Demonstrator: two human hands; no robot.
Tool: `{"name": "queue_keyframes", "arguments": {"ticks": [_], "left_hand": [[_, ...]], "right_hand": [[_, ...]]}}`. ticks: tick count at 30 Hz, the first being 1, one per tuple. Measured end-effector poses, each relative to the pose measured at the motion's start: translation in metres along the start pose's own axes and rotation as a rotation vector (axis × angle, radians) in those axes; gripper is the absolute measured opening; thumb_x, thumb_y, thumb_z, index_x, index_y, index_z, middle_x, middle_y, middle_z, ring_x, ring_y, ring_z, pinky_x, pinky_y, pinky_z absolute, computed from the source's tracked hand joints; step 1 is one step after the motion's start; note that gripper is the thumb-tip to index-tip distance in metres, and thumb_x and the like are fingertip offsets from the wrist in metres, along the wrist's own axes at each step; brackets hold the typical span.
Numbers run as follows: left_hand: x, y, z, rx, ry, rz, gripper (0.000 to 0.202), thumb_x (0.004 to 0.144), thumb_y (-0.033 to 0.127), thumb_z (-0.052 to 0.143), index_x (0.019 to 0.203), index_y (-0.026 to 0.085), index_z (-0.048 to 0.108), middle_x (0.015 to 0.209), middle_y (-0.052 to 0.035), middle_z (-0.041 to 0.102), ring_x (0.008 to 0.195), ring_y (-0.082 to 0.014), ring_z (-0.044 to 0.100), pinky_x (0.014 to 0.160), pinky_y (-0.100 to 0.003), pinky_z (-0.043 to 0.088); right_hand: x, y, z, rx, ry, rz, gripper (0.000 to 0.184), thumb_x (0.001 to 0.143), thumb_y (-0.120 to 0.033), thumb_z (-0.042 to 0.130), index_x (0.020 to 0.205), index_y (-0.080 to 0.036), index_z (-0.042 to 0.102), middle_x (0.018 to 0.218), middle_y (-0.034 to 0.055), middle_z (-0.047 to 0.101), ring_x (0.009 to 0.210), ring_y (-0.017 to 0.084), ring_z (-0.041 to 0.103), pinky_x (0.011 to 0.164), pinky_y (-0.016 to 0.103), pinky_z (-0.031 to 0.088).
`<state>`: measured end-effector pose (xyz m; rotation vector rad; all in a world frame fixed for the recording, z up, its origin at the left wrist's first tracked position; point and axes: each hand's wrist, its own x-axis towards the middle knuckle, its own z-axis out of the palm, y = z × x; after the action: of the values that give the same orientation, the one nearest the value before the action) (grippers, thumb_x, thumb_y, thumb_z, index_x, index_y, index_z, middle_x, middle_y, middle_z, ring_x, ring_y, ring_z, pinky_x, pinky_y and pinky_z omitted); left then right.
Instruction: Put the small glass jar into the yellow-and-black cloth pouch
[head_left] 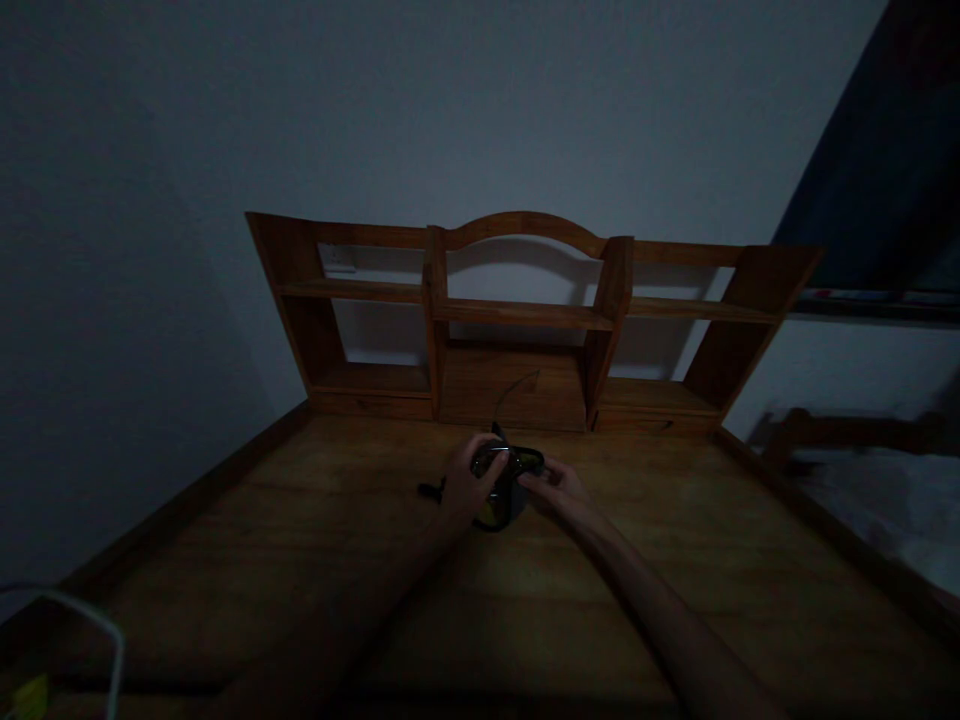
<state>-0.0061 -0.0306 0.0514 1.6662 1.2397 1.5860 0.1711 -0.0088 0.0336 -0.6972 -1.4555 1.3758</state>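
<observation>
In the head view, both hands meet over the desk around what looks like a pair of goggles (493,514), with a black rim and a yellowish, shiny lens. My left hand (469,480) is closed on its left side, with the thumb laid across the front. On the right edge, my right hand (553,484) pinches the rim between thumb and fingers. A dark stub (429,491) sticks out left of my left hand. Above it rises a thin curved strand (514,386) from a dark pointed piece; whether these belong to the goggles I cannot tell in the dim light.
The wooden desk top (360,560) has raised side edges. Along its back stands a wooden shelf unit (525,315) against the wall. A pale cable (112,632) and a yellow item (30,697) lie at the lower left. Bedding (885,500) shows at right.
</observation>
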Motion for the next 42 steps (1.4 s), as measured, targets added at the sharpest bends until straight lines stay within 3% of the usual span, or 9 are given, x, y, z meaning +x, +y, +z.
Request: {"name": "queue_keyframes", "arguments": {"ticks": [6,16,25,32,42], "left_hand": [[-0.0003,0.0029,-0.0010,-0.036,-0.020,-0.006,0.023,0.084,0.038,0.063,0.101,0.024,0.063,0.102,-0.0032,0.068,0.100,-0.0202,0.064,0.090,-0.030,0.047],[0.0024,-0.0012,-0.0024,-0.045,0.023,0.026,0.017,0.080,0.028,0.062,0.097,0.024,0.064,0.099,-0.0019,0.069,0.097,-0.0197,0.063,0.090,-0.030,0.047],[0.0007,0.0004,-0.0033,-0.037,-0.017,0.029,0.021,0.081,0.030,0.064,0.101,0.025,0.063,0.102,-0.0033,0.068,0.100,-0.0203,0.063,0.091,-0.031,0.046],[0.0002,0.0026,-0.0029,0.004,-0.036,0.019,0.030,0.078,0.038,0.070,0.104,0.025,0.062,0.103,-0.0035,0.068,0.100,-0.0216,0.063,0.091,-0.033,0.047],[-0.0023,0.0070,-0.0046,0.066,-0.048,0.053,0.022,0.088,0.038,0.058,0.106,0.025,0.061,0.106,-0.0050,0.067,0.104,-0.0215,0.061,0.094,-0.034,0.045]], "right_hand": [[-0.0005,-0.0006,-0.0001,0.006,0.021,0.036,0.041,0.066,-0.039,0.084,0.100,-0.018,0.073,0.093,0.0050,0.074,0.084,0.021,0.067,0.072,0.028,0.052],[0.0019,0.0042,-0.0033,0.011,0.034,0.029,0.040,0.063,-0.036,0.086,0.098,-0.021,0.075,0.094,0.0035,0.076,0.084,0.021,0.070,0.079,0.032,0.053],[0.0035,0.0085,-0.0045,0.041,0.037,0.040,0.045,0.061,-0.035,0.087,0.102,-0.020,0.074,0.099,0.0055,0.076,0.090,0.024,0.070,0.089,0.038,0.053],[0.0016,0.0064,-0.0017,0.092,0.056,0.021,0.043,0.060,-0.035,0.088,0.099,-0.021,0.074,0.098,0.0053,0.076,0.088,0.023,0.071,0.086,0.036,0.053],[-0.0008,0.0054,-0.0042,0.118,0.024,0.030,0.036,0.067,-0.030,0.085,0.100,-0.020,0.074,0.100,0.0047,0.075,0.091,0.022,0.069,0.088,0.034,0.051]]}}
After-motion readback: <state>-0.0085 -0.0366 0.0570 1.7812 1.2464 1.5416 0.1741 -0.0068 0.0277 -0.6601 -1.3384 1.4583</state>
